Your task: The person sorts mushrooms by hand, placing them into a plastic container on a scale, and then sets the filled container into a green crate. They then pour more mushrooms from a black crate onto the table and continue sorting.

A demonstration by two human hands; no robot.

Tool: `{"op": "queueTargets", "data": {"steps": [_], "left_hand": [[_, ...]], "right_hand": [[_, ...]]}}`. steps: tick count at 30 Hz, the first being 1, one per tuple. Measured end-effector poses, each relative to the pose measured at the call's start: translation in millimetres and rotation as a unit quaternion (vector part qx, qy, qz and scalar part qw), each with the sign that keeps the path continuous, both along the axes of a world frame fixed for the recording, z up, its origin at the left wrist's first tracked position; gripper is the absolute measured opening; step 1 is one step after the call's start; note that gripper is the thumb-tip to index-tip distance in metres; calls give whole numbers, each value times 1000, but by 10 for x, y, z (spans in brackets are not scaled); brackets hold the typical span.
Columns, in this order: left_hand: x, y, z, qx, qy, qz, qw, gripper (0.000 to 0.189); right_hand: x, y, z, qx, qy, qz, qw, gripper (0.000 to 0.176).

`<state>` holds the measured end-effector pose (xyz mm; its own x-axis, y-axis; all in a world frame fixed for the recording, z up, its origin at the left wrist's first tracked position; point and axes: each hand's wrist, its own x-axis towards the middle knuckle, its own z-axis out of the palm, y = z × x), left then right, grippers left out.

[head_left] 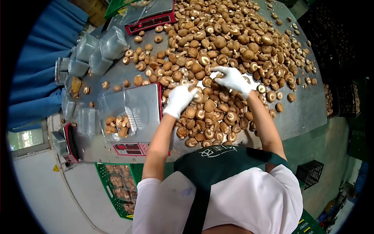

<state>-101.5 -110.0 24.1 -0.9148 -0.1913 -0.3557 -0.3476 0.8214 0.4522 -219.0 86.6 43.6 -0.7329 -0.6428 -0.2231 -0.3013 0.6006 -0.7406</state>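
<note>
Brown shiitake mushrooms (210, 106) lie heaped under and around both my white-gloved hands. My left hand (180, 101) reaches into the near part of the heap, its fingertips blurred against several mushrooms; I cannot tell whether it grips one. Farther right, my right hand (233, 80) is over the pile with its index finger stretched out to the left and its fingers apart, close above the caps. Left of my left hand, a clear plastic tray (132, 121) holding several mushrooms sits on a red-framed scale (146, 95).
Stacked clear plastic trays (99, 50) stand at the table's left side. A second red scale (150, 23) is at the back, and another scale (70, 144) stands at the left edge. A green crate (113, 195) with packed mushrooms sits below the table; dark crates (331, 43) are at right.
</note>
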Motion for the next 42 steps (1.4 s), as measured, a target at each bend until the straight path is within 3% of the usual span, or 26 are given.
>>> {"op": "queueTargets", "data": {"steps": [2, 4, 5, 6, 8, 10, 11, 12, 14, 16, 20, 22, 24, 25, 28, 30, 32, 33, 34, 35, 36, 37, 38, 40, 41, 42], "left_hand": [[295, 114, 40, 11, 55, -24, 998, 43], [484, 177, -72, 58, 154, 29, 986, 37], [553, 171, -252, 12, 182, 33, 983, 40], [592, 170, -277, 16, 156, 36, 987, 45], [684, 228, -224, 4, 169, 9, 986, 52], [717, 254, -275, 11, 161, 22, 987, 52], [732, 271, -270, 35, 255, 34, 966, 50], [771, 282, -260, 58, 346, 47, 935, 49], [781, 297, -151, 74, 380, 44, 921, 50], [788, 316, -79, 68, 456, 11, 887, 51], [827, 428, 54, 86, 489, -7, 868, 56], [801, 485, 19, 100, 499, -24, 860, 58], [771, 536, -26, 113, 495, -7, 862, 58], [762, 538, -25, 136, 469, 1, 872, 56], [786, 476, -217, 121, 288, 63, 948, 59], [844, 483, -280, 112, 340, 89, 929, 59], [890, 428, -383, 195, 305, 89, 928, 55], [911, 425, -181, 398, 186, 123, 890, 55], [934, 438, 32, 578, 57, 151, 800, 57], [978, 527, 35, 668, 21, 146, 730, 67], [1006, 603, -8, 728, -18, 146, 670, 75], [1030, 680, -18, 750, -42, 197, 630, 76], [1049, 745, -30, 769, -66, 246, 586, 77], [999, 913, 47, 736, -24, 339, 586, 73], [1016, 830, -82, 801, -45, 262, 537, 71], [1026, 754, -125, 856, -65, 182, 480, 69]], "right_hand": [[-126, -315, -351, 52, 175, 63, 981, 47], [-93, -629, -486, 148, 207, 129, 959, 46], [-67, -732, -712, 121, 280, 147, 941, 41], [2, -839, -820, 124, 340, 133, 922, 19], [62, -954, -1056, 163, 364, 76, 914, 32], [40, -806, -974, 95, 339, 86, 932, 32], [87, -657, -893, 8, 319, 82, 944, 22], [254, -454, -466, 54, 182, 45, 981, 30], [291, -218, -401, -85, -30, 2, 996, 37], [408, 4, -149, -201, -316, -58, 926, 37], [603, 256, -253, -405, -544, -36, 734, 41], [701, 277, -184, -391, -567, 32, 724, 38], [848, 194, -187, -405, -542, -91, 730, 32], [810, 220, -257, -419, -552, -69, 717, 28], [801, 183, -308, -422, -539, -235, 690, 30], [764, 293, -286, -449, -553, -171, 681, 32], [782, 357, -334, -424, -509, -115, 740, 35], [871, 342, -107, -402, -455, -106, 788, 41], [938, 344, -22, -355, -380, -85, 850, 45], [1049, 323, 29, -310, -276, -37, 909, 46], [1149, 308, 78, -261, -167, 14, 951, 47], [1192, 325, 156, -197, -178, 63, 962, 46], [1263, 311, 32, -241, -151, 68, 956, 46], [1237, 368, 77, -185, -154, 42, 970, 44], [1245, 399, -87, -232, -189, -9, 954, 40], [1245, 419, -26, -246, -114, -47, 961, 34]]}}
